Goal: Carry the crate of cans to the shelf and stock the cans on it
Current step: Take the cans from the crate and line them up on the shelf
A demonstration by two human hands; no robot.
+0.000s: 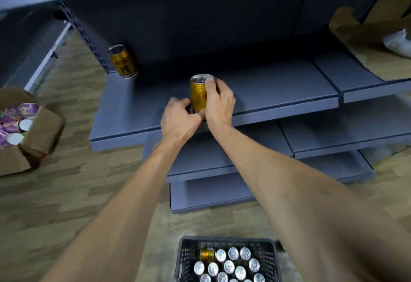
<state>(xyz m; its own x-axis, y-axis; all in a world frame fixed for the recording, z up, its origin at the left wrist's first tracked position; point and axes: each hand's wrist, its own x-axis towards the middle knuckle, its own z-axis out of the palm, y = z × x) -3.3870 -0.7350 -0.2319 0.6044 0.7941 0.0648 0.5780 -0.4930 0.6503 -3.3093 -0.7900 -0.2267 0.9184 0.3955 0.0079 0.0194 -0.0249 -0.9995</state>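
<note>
Can (198, 94) in right hand (219, 103) near shelf (278, 94) edge

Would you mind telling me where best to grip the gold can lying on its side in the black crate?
Probably around the cylindrical side of the gold can lying on its side, coming from above. It lies at the back-left of the black plastic crate, its wall exposed upward, while upright silver-topped cans crowd its right.

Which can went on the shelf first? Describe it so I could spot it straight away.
Find the grey shelf at hand height. At its far left back corner, by the slotted upright, a gold can stands alone. Unlike the gold can between the hands, nobody touches it.
</note>
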